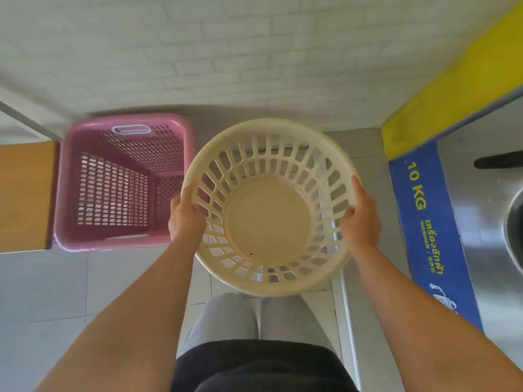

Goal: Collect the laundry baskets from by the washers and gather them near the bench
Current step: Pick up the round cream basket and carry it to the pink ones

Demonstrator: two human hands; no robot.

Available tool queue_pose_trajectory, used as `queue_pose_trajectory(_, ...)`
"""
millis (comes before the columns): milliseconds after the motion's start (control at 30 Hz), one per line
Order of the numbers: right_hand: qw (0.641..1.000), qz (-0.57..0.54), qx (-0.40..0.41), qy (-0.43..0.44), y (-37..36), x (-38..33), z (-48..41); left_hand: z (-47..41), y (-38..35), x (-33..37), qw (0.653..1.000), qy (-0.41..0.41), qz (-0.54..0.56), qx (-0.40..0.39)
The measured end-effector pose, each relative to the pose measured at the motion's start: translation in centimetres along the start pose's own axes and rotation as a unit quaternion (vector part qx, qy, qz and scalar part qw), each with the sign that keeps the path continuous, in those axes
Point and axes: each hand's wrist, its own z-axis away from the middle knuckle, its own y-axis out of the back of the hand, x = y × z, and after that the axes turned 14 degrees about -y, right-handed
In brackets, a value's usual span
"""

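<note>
A round cream laundry basket (pixel 268 222) with slotted walls hangs in front of me above the tiled floor, empty inside. My left hand (pixel 185 215) grips its left rim and my right hand (pixel 360 219) grips its right rim. A pink rectangular laundry basket (pixel 119 188) stands on the floor to the left, its right side just behind the cream basket's left rim. The pink basket is empty and sits against the end of a wooden bench (pixel 25 193).
A washer (pixel 481 210) with a blue "10 KG" panel and a yellow top strip stands at the right. A white brick wall (pixel 226 52) rises straight ahead. Grey floor tiles (pixel 70 292) lie open at the lower left.
</note>
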Motion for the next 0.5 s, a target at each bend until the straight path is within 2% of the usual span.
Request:
queue_pose_trajectory(133,1.000,0.000,-0.007,-0.021,-2.2,-1.3,-3.8,-3.2,-2.2,1.1,1.000,0.027,0.005,-0.013)
queue_pose_trajectory(367,1.000,-0.010,-0.001,-0.027,-7.9,-1.8,-10.4,-9.3,-7.7,0.8,0.999,0.028,-0.004,-0.020)
queue_pose_trajectory(500,0.999,-0.010,0.008,-0.038,-12.2,-1.2,-14.0,-12.2,-12.1,-0.2,0.999,0.037,-0.002,0.001)
